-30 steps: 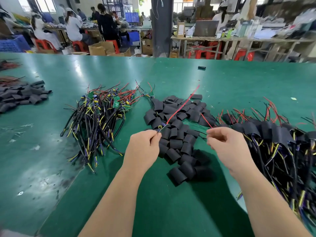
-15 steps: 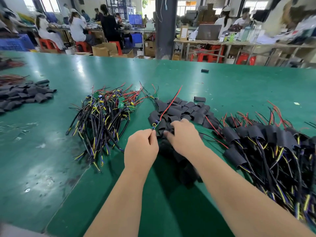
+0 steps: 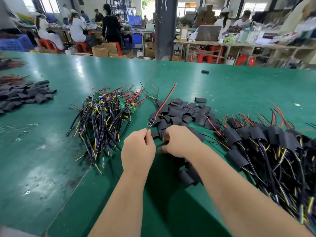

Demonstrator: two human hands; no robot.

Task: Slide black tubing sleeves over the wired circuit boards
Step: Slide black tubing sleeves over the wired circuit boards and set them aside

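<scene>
My left hand (image 3: pixel 137 147) pinches a small wired circuit board (image 3: pixel 150 124) whose red wire (image 3: pixel 166 100) sticks up and away over the table. My right hand (image 3: pixel 179 141) rests among the pile of loose black tubing sleeves (image 3: pixel 183 112), its fingers curled round one black sleeve (image 3: pixel 164 144) close to my left hand. A heap of bare wired boards (image 3: pixel 106 115) lies to the left. To the right lies a heap of boards with sleeves on them (image 3: pixel 266 142).
The green table (image 3: pixel 239 86) stretches far ahead, with a stray sleeve (image 3: pixel 205 71) near its back edge. Another pile of black sleeves (image 3: pixel 25 95) and some red wires sit at the far left. People work at benches behind.
My right hand moved left from open air into the sleeve pile and took hold of a sleeve. The left hand kept its hold on the board; the red wire swung more upright.
</scene>
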